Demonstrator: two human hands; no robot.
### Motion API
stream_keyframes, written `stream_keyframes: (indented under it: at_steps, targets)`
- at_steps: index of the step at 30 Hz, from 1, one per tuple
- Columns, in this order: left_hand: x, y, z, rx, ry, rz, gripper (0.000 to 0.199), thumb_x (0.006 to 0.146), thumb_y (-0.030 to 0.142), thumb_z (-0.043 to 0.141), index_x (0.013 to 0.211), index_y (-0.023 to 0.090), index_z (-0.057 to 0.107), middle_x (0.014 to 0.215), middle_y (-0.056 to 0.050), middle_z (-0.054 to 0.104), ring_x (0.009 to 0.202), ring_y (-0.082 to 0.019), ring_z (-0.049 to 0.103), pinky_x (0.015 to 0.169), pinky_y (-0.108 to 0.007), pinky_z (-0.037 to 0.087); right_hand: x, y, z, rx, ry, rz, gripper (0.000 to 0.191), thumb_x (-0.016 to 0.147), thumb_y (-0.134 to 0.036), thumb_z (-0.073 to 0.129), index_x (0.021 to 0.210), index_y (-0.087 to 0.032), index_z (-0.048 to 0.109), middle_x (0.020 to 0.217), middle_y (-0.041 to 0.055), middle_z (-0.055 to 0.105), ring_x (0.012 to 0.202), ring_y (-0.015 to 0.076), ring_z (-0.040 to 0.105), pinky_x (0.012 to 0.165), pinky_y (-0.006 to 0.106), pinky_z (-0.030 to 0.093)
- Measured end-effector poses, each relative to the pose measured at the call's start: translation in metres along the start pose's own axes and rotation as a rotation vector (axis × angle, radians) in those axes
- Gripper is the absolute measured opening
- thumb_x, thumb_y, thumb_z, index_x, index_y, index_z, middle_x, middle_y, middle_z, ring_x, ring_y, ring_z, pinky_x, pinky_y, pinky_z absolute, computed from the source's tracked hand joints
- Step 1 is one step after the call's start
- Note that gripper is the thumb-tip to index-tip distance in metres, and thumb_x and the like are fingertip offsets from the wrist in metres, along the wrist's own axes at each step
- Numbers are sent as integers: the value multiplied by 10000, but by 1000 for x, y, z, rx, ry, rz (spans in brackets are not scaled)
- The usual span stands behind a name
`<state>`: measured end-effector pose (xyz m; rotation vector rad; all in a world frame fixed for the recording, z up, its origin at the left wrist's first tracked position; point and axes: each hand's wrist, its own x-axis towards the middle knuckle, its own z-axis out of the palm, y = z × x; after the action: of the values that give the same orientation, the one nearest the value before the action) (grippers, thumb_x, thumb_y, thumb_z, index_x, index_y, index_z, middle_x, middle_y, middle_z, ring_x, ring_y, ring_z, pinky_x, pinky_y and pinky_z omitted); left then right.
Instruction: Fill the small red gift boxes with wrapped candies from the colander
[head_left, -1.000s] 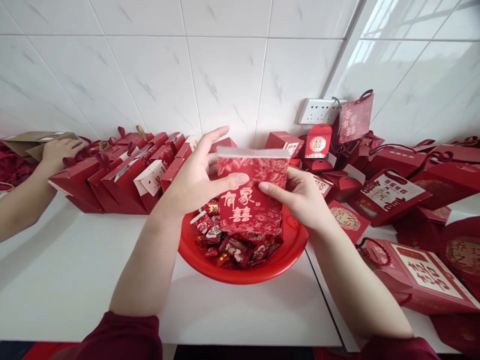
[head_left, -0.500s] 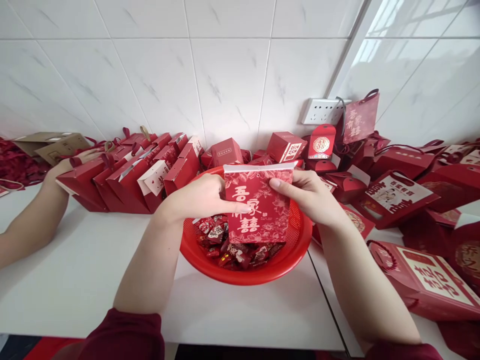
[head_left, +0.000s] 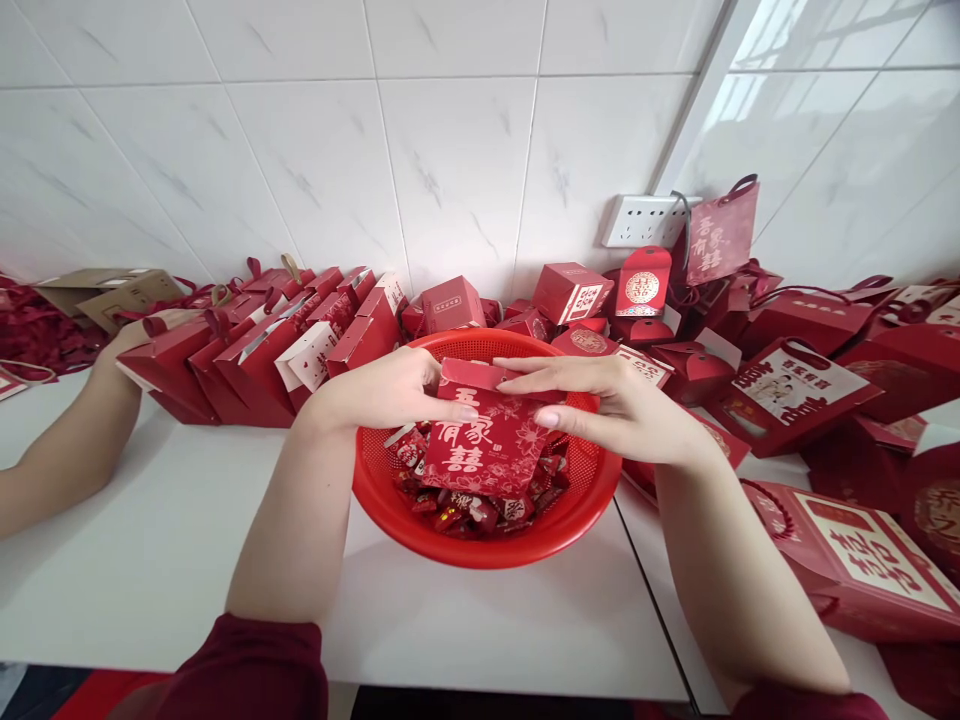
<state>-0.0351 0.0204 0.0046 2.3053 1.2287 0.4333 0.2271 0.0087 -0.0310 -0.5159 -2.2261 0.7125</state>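
Observation:
A red candy box with cream lettering and pale flower print leans back over a red plastic basket. My left hand is closed on the box's left side, its thumb flat across the front and its other fingers hidden behind. On the right, my right hand has its fingers stretched along the box's top flap, the thumb apart from them near the right edge. Wrapped candies lie in the basket beneath the box.
Red gift boxes stand in a row on the left, where another person's arm reaches behind them. More boxes are piled on the right. A tiled wall with a socket strip rises behind the white table.
The candy box has come down and tilted back, and its white top edge is now covered by a red flap. My right hand has left the right side and stretched its fingers over the top.

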Motion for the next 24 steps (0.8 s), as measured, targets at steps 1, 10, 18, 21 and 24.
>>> stream_keyframes:
  at_steps: [1, 10, 18, 21, 24]
  targets:
    - [0, -1, -1, 2, -58, -24, 301, 756, 458, 722, 636, 200, 623, 604, 20, 620, 531, -138, 561, 463, -232, 412, 0, 0, 0, 21, -27, 41, 282, 972, -335, 602, 1219, -270, 720, 1316, 25, 678, 1271, 246, 594, 1086, 405, 469]
    - [1, 3, 1, -26, 94, 48, 271, 878, 453, 627, 885, 216, 758, 873, -19, 752, 767, -181, 675, 666, -271, 500, 4, 15, 8, 126, 25, 256, 351, 998, -460, 527, 1105, -238, 777, 1045, 29, 775, 970, 193, 713, 894, 311, 540]
    - [1, 13, 11, 55, 199, 143, 184, 877, 341, 659, 821, 196, 756, 767, 10, 738, 682, -139, 644, 635, -254, 462, 4, 3, 12, 12, 54, 183, 332, 1010, -423, 510, 1018, -231, 781, 988, 29, 769, 919, 196, 703, 845, 307, 537]
    - [-5, 18, 9, 73, 258, 219, 161, 873, 313, 675, 792, 202, 759, 740, 19, 738, 657, -126, 642, 654, -250, 465, 3, -3, 9, 2, 16, 110, 266, 997, -372, 546, 1020, -232, 771, 1011, 30, 765, 936, 196, 702, 855, 310, 545]
    - [-10, 22, 8, 63, 335, 232, 156, 869, 323, 688, 798, 209, 766, 762, 15, 747, 672, -132, 655, 659, -255, 479, 1, -8, 4, -31, -41, 47, 228, 974, -293, 583, 1140, -252, 734, 1148, 29, 740, 1041, 205, 688, 913, 328, 551]
